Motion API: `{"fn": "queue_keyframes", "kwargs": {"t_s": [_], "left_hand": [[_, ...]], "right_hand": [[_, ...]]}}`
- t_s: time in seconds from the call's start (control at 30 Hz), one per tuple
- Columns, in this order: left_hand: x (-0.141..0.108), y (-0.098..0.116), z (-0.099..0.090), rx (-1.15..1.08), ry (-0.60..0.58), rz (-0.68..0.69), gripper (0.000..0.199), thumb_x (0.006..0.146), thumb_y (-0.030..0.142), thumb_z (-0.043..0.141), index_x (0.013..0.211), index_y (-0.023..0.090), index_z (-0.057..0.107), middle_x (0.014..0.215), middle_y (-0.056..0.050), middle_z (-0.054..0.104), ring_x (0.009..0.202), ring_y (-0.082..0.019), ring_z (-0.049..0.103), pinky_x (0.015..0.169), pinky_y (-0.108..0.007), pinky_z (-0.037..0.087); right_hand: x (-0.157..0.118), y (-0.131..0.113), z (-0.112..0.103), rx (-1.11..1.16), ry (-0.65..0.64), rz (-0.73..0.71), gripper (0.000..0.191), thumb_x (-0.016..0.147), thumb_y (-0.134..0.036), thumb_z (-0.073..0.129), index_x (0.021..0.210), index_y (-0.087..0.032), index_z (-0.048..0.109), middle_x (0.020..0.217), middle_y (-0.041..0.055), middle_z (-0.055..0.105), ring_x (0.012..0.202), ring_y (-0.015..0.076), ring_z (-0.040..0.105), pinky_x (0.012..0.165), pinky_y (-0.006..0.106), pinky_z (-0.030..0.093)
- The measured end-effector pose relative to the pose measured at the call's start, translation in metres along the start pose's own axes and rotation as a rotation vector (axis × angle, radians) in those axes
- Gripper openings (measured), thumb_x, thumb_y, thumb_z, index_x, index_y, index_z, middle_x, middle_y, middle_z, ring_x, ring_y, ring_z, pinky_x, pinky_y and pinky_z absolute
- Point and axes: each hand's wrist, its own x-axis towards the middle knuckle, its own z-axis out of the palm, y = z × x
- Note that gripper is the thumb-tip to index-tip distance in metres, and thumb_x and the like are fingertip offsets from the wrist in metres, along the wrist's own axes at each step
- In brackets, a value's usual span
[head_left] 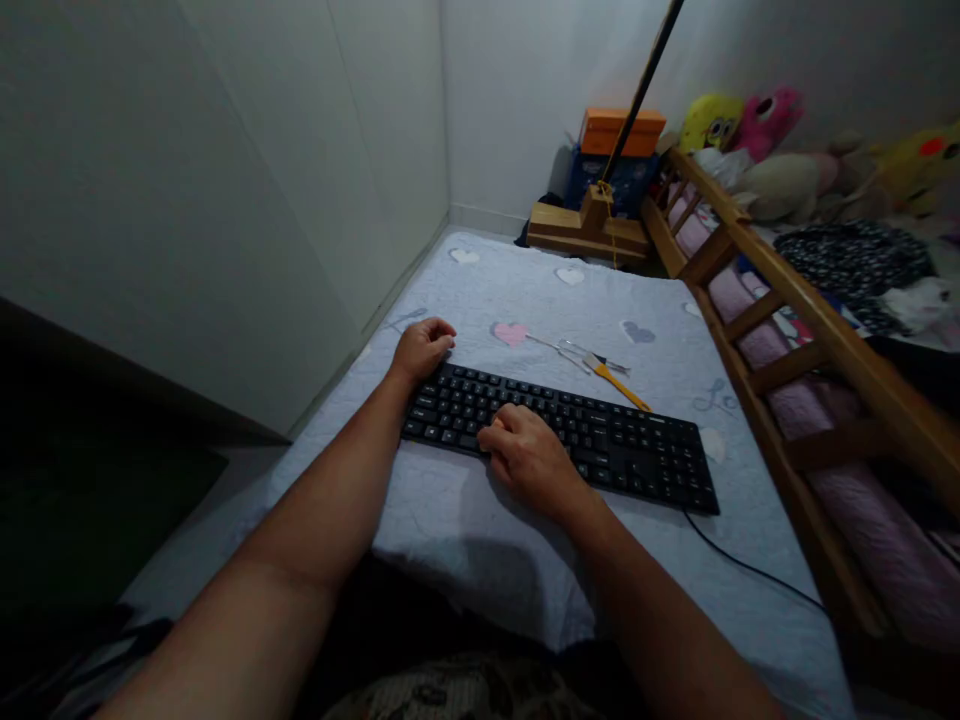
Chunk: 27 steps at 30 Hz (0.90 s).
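A black keyboard (622, 450) lies slightly aslant on a pale blue quilted cover with heart prints. At its far left corner rests my left hand (424, 350), fingers curled in a loose fist, with nothing visible in them. My right hand (529, 455) is over the middle of the keys, its fingers pinched together. A small orange-tinted spot shows at those fingertips, too small to name. Beyond the keyboard's far edge lie a brush with a yellow handle (622, 385) and thin metal tools (562, 350), whose kind I cannot make out.
The keyboard's cable (750, 568) runs off to the right. A wooden rail (817, 300) borders the right side, with plush toys (709, 125) behind it. A pale wall panel (300, 180) stands at left. A wooden stand (585, 235) with a pole and an orange box (621, 131) are at the back.
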Motion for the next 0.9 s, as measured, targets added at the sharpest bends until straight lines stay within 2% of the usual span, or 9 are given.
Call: {"fn": "queue_keyframes", "kwargs": {"t_s": [0.43, 0.9], "left_hand": [[-0.001, 0.003, -0.001, 0.006, 0.006, 0.010, 0.014, 0.069, 0.026, 0.063, 0.080, 0.019, 0.067, 0.073, -0.002, 0.069, 0.070, -0.019, 0.064, 0.074, -0.034, 0.053], [-0.002, 0.004, -0.001, 0.027, 0.007, 0.008, 0.015, 0.068, 0.028, 0.063, 0.080, 0.019, 0.066, 0.074, -0.002, 0.067, 0.071, -0.019, 0.062, 0.073, -0.034, 0.051]], "right_hand": [[-0.015, 0.012, -0.018, 0.058, -0.050, 0.064, 0.021, 0.086, -0.004, 0.053, 0.085, -0.019, 0.068, 0.093, 0.0064, 0.058, 0.089, 0.0198, 0.051, 0.079, 0.032, 0.040], [-0.026, 0.021, -0.035, 0.097, -0.100, 0.091, 0.019, 0.085, -0.004, 0.054, 0.077, -0.018, 0.065, 0.086, 0.0048, 0.054, 0.082, 0.0168, 0.049, 0.073, 0.030, 0.035]]}}
